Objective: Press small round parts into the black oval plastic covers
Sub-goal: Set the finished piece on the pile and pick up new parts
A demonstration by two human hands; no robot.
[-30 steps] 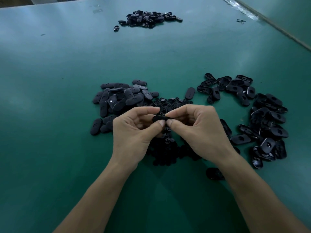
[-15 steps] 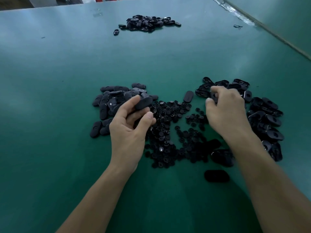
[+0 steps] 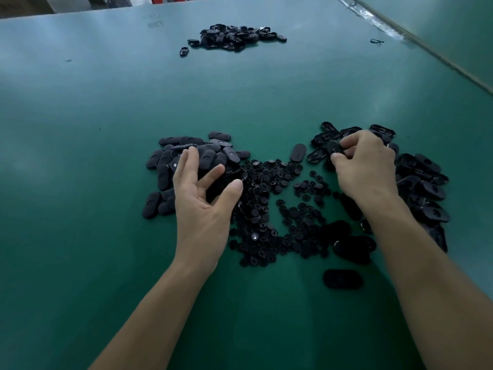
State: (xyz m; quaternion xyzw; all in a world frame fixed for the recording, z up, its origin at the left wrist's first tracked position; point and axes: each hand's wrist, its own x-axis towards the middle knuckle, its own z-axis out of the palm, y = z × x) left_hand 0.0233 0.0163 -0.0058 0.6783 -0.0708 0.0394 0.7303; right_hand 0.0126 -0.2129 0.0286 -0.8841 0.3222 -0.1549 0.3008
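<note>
A heap of small round black parts (image 3: 269, 206) lies on the green table between my hands. Left of it is a pile of black oval covers, outer face up (image 3: 186, 153). My left hand (image 3: 205, 193) hovers over that pile's right edge, fingers spread, nothing in it. To the right lies a second pile of oval covers, hollow side up (image 3: 421, 182). My right hand (image 3: 365, 166) rests on this pile's upper left part, with thumb and fingers pinched on one black oval cover (image 3: 333, 148).
A third pile of black covers (image 3: 234, 37) sits far back on the green table (image 3: 80, 182). One single cover (image 3: 298, 152) lies between the two near piles, another (image 3: 342, 279) close to my right forearm. The table's right edge (image 3: 437, 57) runs diagonally.
My hands parted from the middle. The left carried a cover to the left pile and let it go there. The right reached to the right pile and pinched a cover.
</note>
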